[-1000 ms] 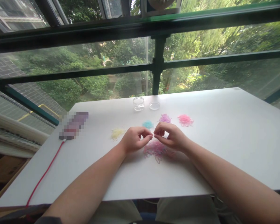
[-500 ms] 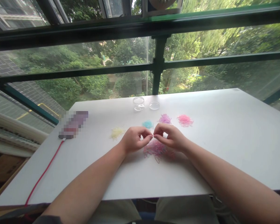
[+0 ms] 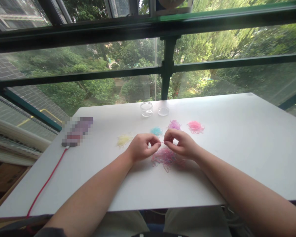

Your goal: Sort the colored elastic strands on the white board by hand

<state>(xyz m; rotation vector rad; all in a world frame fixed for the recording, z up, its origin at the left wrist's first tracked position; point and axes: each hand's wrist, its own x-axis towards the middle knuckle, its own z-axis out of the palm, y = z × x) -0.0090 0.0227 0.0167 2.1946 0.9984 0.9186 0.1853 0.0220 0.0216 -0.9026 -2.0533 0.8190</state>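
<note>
My left hand (image 3: 145,146) and my right hand (image 3: 180,143) face each other above the table, each pinched at thumb and forefinger. Between the fingertips a thin pink rubber band (image 3: 162,142) is stretched, gripped from both sides. Just below lies a mixed pile of small rubber bands (image 3: 164,157), mostly pink and purple, partly hidden by my right hand. Beyond my hands are sorted heaps: yellow bands (image 3: 123,140) on the left, blue bands (image 3: 156,131), purple bands (image 3: 174,124) and pink bands (image 3: 195,127) on the right.
At the far edge of the white table (image 3: 236,138) stand a clear round container (image 3: 146,110) and a shallow clear round piece (image 3: 163,112). A blurred-out device (image 3: 79,131) with a red cable (image 3: 48,181) lies on the left. A green-framed window (image 3: 165,65) rises behind.
My right hand has shifted slightly right, away from the left one. The gap between the fingertips is wider, and more of the pink rubber band shows.
</note>
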